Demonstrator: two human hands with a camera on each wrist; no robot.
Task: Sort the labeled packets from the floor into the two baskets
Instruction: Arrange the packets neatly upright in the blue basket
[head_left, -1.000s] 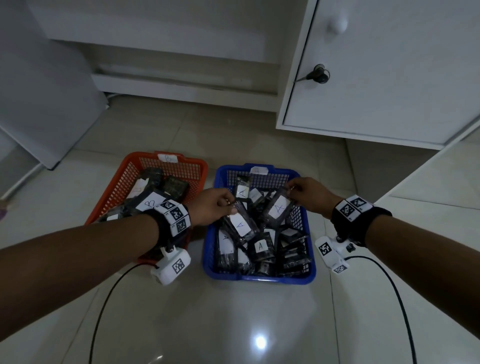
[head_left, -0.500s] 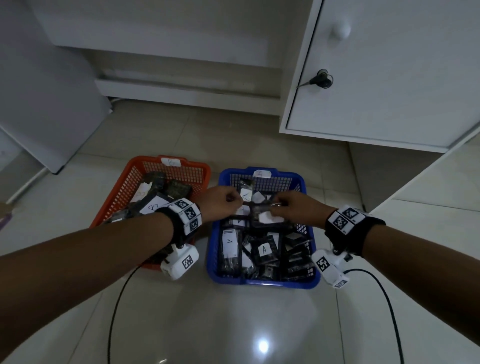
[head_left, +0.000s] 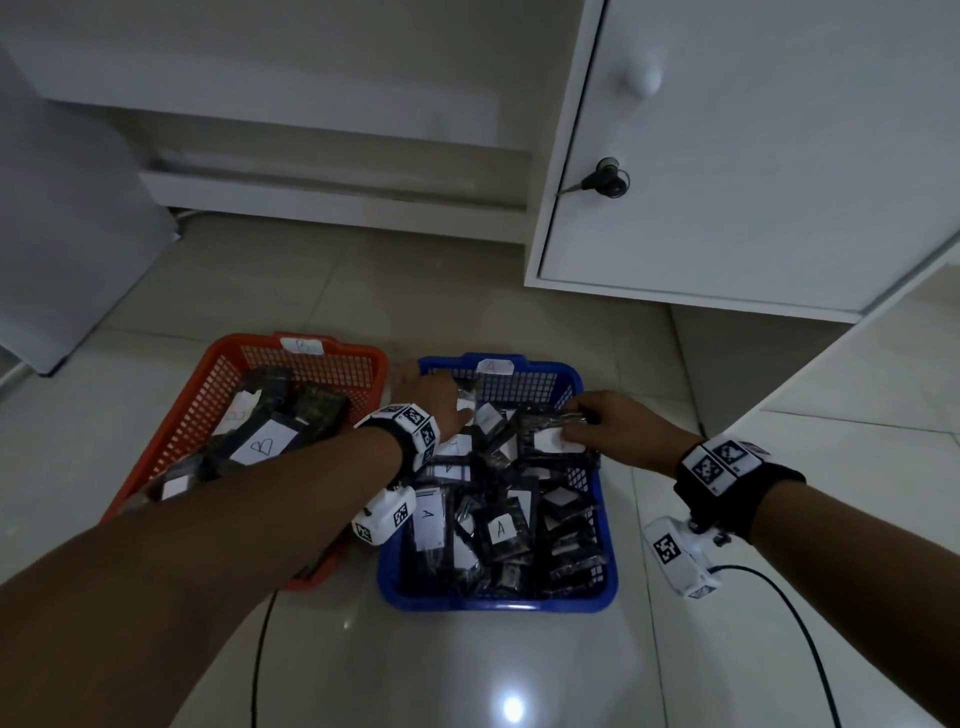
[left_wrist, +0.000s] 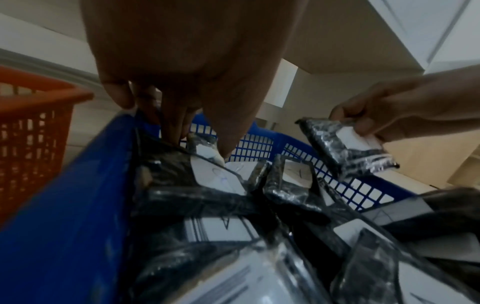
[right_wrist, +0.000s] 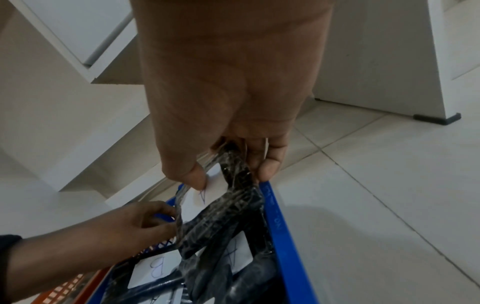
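Both of my hands work inside the blue basket (head_left: 498, 603), which sits on the tiled floor (head_left: 467, 665) at roughly 12 o'clock from me, its far rim carrying a small tag (head_left: 495, 366) that looks marked "A". My right hand (head_left: 618, 428) reaches in at the basket's 1 o'clock corner, its grip closed in a pinch: thumb on the white label, fingers (right_wrist: 267, 166) beneath, holding a clear-wrapped black packet (left_wrist: 345, 148) lifted above the heap. A letter "A" is visible on that label in the right wrist view. My left hand (head_left: 434, 400) is at the basket's 11 o'clock corner, fingers (left_wrist: 176, 123) pointing down into the pile beside the near wall and thumb tip on a white-labelled packet (left_wrist: 207, 153); I cannot tell whether that grip has actually closed on anything. The basket is heaped with more wrapped packets (head_left: 498, 530), several showing "A" labels. Just beside it, at 10 o'clock, stands the orange basket (head_left: 171, 452), holding packets of its own, one with a large "B" label (head_left: 262, 444). A white cabinet door (head_left: 779, 156) with a round knob (head_left: 643, 79) and a key in its lock (head_left: 602, 182) rises behind, at 1 o'clock.
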